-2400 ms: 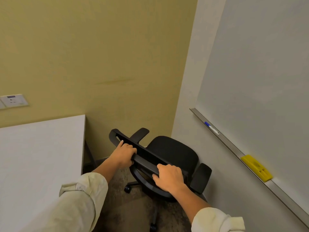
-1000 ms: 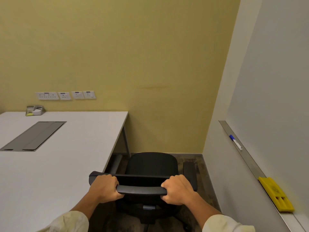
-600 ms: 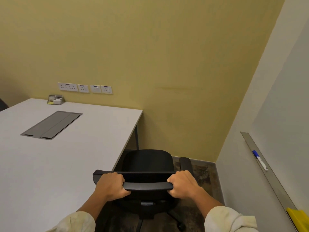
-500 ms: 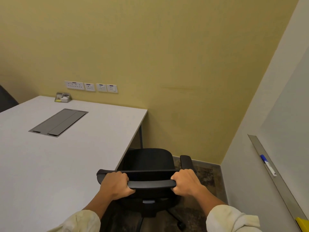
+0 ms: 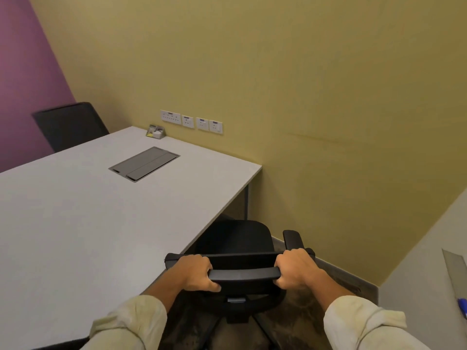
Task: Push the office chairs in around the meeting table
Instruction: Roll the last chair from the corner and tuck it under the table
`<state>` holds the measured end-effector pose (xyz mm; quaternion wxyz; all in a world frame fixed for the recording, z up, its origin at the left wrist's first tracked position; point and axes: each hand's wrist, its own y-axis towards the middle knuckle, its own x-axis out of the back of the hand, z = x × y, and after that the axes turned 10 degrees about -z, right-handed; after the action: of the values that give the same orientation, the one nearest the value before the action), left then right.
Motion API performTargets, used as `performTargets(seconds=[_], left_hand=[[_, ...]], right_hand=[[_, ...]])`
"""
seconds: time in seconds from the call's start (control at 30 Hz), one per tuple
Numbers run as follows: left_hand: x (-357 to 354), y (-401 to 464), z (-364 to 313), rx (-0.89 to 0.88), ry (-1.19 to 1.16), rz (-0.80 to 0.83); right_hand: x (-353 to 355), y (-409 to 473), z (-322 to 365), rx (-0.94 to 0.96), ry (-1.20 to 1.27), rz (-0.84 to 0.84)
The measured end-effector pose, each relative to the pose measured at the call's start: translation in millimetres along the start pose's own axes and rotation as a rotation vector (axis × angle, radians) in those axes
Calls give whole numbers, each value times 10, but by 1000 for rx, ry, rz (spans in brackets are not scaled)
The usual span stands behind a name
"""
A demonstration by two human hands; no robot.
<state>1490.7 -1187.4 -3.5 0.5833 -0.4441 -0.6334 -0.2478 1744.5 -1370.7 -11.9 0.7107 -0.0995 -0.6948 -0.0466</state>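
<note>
A black office chair stands at the right side of the white meeting table, its seat partly beside the table's edge and its left armrest hidden under the tabletop. My left hand grips the left end of the chair's backrest top bar. My right hand grips the right end of the same bar. The chair's right armrest shows beyond my right hand. A second black chair stands at the far left side of the table, against the purple wall.
A grey cable hatch sits in the tabletop and a small holder at its far edge. Wall sockets line the yellow wall. A whiteboard tray with a blue marker runs along the right wall, close to the chair.
I have turned the chair from the corner to face along the table side and rolled it closer to the table. My view has swung left, bringing in the purple wall and second chair.
</note>
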Motion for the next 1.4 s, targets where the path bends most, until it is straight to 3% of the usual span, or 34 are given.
performTargets(seconds=[0.2, 0.43, 0.83, 1.4], left_hand=[[-92, 86, -256, 127, 45, -90], [-105, 234, -443, 178, 86, -201], [-15, 769, 12, 268, 99, -345], [23, 1779, -413, 595, 3, -393]], right_hand=[[-23, 145, -426, 163, 69, -87], [17, 466, -753, 261, 69, -64], [113, 1481, -872, 313, -28, -62], [275, 2930, -1812, 582, -160, 11]])
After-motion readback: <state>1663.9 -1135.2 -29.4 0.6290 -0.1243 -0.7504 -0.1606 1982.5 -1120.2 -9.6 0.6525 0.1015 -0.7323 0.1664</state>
